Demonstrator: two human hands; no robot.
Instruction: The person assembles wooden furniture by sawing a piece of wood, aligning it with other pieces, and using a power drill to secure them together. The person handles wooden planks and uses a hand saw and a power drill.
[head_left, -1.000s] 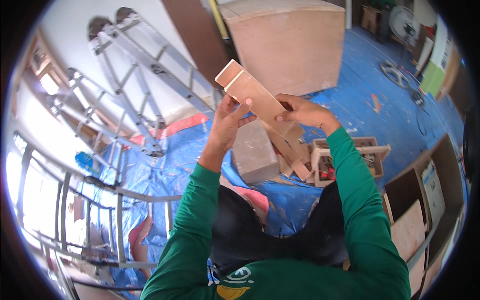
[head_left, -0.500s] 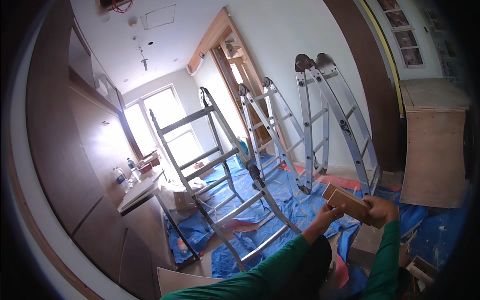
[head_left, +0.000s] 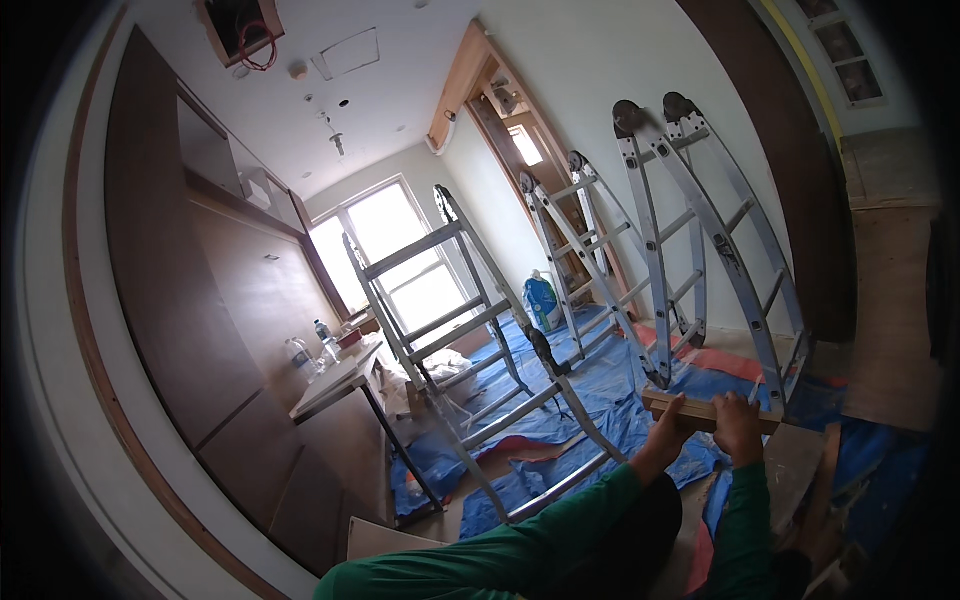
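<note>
Wooden strips (head_left: 698,413) lay between both hands, held low and to the right of my view. My left grip (head_left: 664,440) was closed on their left part, thumb along the near side, and my right grip (head_left: 739,430) was clamped farther right; the fingers behind the wood were out of my sight. I judged the bundle light and stiff, hardly fragile, though loose layers could slide over each other, so a hold near each end, pressing the layers together, seemed best to me. They looked brown and straight-edged, with dark lines between layers I could not count. Just beyond my right grip sat a greyish box (head_left: 795,462), with blue sheeting (head_left: 597,392) spread over the floor. Farther out I had a nearer ladder (head_left: 512,415), another ladder (head_left: 718,243) by the wall, and, well apart at left, a worktop (head_left: 335,388) carrying bottles (head_left: 298,353).
</note>
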